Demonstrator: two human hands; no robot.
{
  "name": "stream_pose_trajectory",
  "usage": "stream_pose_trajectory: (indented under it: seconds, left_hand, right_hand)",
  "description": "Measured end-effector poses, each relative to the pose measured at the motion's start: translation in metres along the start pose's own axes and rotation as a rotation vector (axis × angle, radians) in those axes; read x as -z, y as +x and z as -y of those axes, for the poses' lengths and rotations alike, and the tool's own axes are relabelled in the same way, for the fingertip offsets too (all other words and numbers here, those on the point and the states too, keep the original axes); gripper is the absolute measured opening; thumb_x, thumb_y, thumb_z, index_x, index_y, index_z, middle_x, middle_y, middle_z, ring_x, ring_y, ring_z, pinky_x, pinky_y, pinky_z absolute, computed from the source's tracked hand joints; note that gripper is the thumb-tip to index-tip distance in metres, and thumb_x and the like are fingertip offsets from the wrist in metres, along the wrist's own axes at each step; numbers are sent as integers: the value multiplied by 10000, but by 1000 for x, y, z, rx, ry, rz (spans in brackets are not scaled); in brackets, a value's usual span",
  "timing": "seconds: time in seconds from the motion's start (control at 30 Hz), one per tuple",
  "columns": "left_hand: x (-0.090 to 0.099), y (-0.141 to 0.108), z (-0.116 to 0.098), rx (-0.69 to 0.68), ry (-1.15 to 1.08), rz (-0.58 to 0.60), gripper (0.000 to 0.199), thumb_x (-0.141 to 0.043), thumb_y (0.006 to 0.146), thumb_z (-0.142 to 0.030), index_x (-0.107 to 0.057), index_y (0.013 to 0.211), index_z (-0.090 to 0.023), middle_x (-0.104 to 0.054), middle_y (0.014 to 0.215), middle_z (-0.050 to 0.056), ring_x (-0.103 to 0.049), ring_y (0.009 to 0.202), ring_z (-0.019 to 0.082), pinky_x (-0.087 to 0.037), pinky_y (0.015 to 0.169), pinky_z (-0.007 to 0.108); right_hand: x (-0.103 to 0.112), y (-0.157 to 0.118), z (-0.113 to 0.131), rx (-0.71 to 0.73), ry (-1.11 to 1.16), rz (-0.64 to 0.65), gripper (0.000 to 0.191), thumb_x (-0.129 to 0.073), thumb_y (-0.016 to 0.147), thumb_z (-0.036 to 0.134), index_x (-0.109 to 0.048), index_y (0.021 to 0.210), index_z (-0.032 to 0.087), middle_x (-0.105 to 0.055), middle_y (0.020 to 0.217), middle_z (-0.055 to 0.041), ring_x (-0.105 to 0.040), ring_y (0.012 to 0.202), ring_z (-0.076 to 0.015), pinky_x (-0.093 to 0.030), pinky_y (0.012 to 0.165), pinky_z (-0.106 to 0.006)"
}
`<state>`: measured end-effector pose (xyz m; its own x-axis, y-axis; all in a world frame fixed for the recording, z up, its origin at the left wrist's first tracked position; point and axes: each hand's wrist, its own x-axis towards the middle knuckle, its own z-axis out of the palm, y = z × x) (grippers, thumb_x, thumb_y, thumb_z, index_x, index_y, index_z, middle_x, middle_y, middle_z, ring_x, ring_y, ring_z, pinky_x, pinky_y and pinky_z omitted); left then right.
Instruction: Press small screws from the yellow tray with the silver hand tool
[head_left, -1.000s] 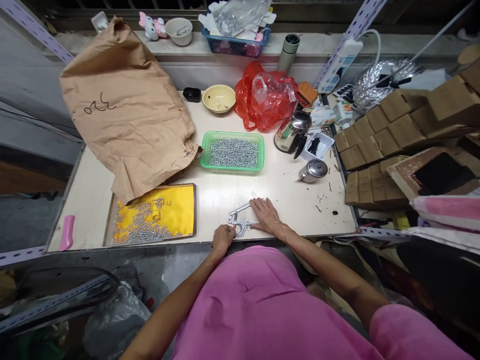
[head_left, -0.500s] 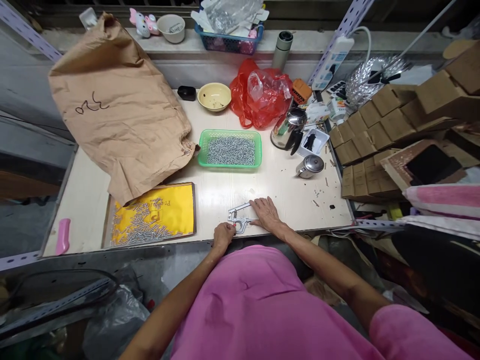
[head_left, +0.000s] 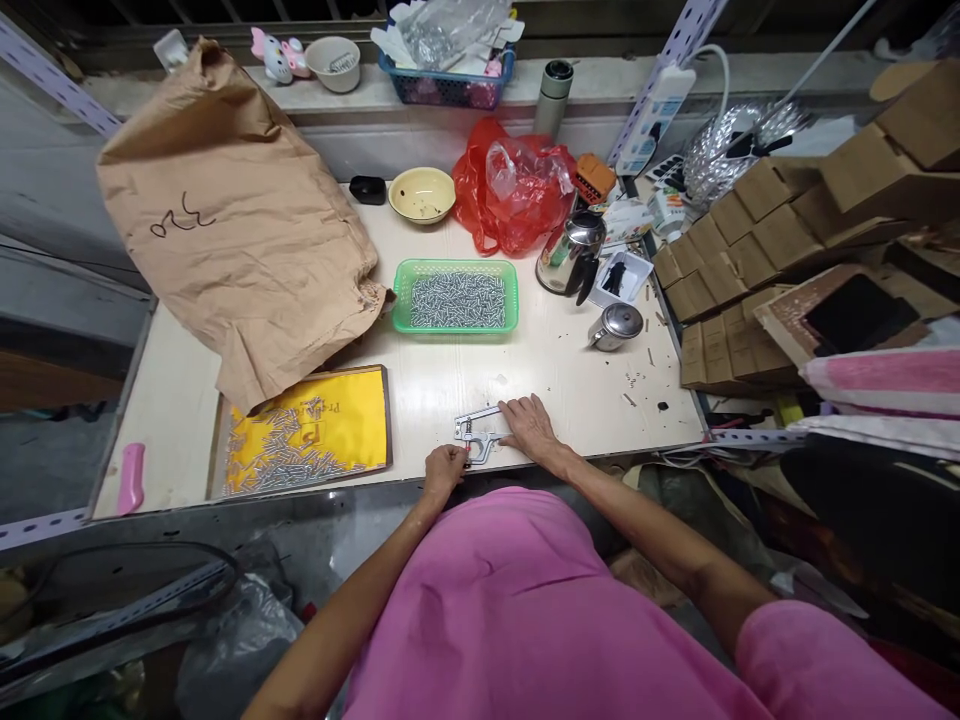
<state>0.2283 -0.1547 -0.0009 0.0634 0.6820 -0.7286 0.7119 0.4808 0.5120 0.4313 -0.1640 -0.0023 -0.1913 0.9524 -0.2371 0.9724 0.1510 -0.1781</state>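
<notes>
A silver spring-loaded metal hand tool (head_left: 478, 436) with two arms lies near the table's front edge, a coil spring between the arms. My right hand (head_left: 529, 427) grips its right end, fingers over the upper arm and thumb by the lower one. At the tool's lower left, my left hand (head_left: 445, 468) is closed in a pinch beside a small red part; what it holds is too small to name. Left of it, many small metal pins lie on a yellow sheet (head_left: 356, 410) in a shallow tray. A green basket (head_left: 454, 333) full of similar pins stands behind the tool.
A large brown paper bag (head_left: 240, 220) leans over the tray. Behind are a cream bowl (head_left: 422, 195) and a red plastic bag (head_left: 480, 190). To the right stand a kettle (head_left: 571, 255), a metal pitcher (head_left: 616, 327) and stacked cardboard boxes (head_left: 750, 240). A pink object (head_left: 130, 478) lies far left.
The view has shifted slightly. My left hand stays pinched at the tool's lower left, and my right hand keeps its place on the arms.
</notes>
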Motion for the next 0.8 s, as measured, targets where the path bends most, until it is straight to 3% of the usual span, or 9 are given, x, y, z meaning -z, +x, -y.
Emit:
stream_pose_trajectory:
  seconds: [0.27,0.47,0.53,0.63,0.7,0.8]
  left_hand:
    - [7,0,-2,113,-77,21,244,-521,856,-311,-683,824,-131,-679,607,24,-649,551,123,-499,548,191]
    - [10,3,3,73,-76,9,245,-501,862,-310,-660,828,-127,-670,637,32,-651,597,136,-506,599,221]
    - [14,1,-1,-56,75,-120,225,-500,865,-283,-664,891,-131,-687,764,59,-663,720,160,-512,680,251]
    - [19,-4,-12,-379,338,-349,255,-524,857,-245,-630,1064,-139,-647,1006,111,-610,973,220,-490,844,323]
    - [18,-5,-20,-562,456,-380,325,-541,849,-229,-578,1162,-147,-600,1118,128,-544,1085,249,-465,913,360]
    - [10,2,-27,-700,578,-336,453,-577,811,-164,-492,1255,-149,-517,1268,137,-461,1194,267,-422,985,395]
  right_hand:
    - [1,-1,0,-5,3,-22,677,-742,733,464,-499,1282,148,-604,1135,-124,-490,1041,-280,-270,991,-455]
    - [10,12,2,30,11,-31,616,-732,756,428,-503,1275,187,-602,1149,-117,-483,1063,-281,-256,986,-462]
    - [13,19,3,63,16,-34,603,-735,756,419,-510,1263,182,-602,1139,-117,-480,1065,-281,-248,991,-466]
    - [16,31,7,117,19,-33,576,-736,754,419,-525,1233,178,-603,1124,-116,-475,1073,-282,-241,998,-476]
    - [17,36,11,130,16,-30,570,-739,750,421,-529,1221,177,-604,1122,-113,-476,1072,-284,-247,997,-481]
    - [16,39,18,122,12,-32,583,-738,751,417,-518,1231,171,-600,1139,-116,-481,1069,-285,-273,985,-476]
